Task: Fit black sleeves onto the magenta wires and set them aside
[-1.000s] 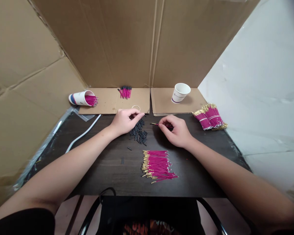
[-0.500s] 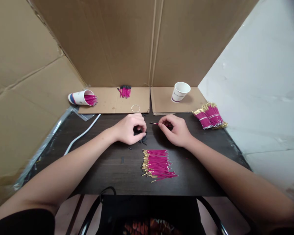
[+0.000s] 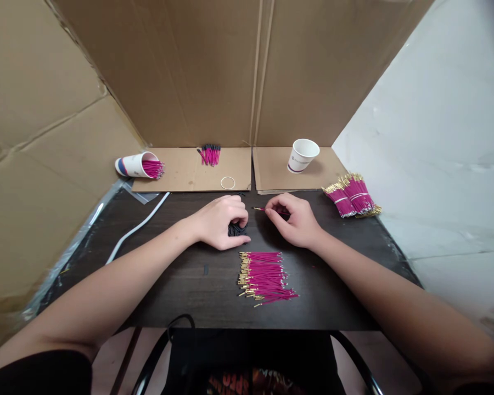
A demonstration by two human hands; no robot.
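My left hand [image 3: 222, 220] lies on the dark table [image 3: 181, 274], its fingers curled round a heap of short black tube pieces [image 3: 237, 229] that it mostly hides. My right hand [image 3: 293, 218] pinches one magenta wire with a gold tip [image 3: 259, 208], the tip pointing left toward my left hand. In front of both hands lies a loose pile of magenta wires with gold ends [image 3: 264, 276].
Two banded wire bundles [image 3: 352, 195] lie at the right edge. On cardboard flaps at the back: a tipped cup with wires [image 3: 136, 164], black-capped wires [image 3: 209, 154], a rubber band [image 3: 228, 182], an upright paper cup [image 3: 302, 156]. A white cable [image 3: 135, 226] runs left. Cardboard walls surround.
My left hand moved back from the far side of the black pieces and closed over them, gathering the heap together. My right hand and its wire stayed put.
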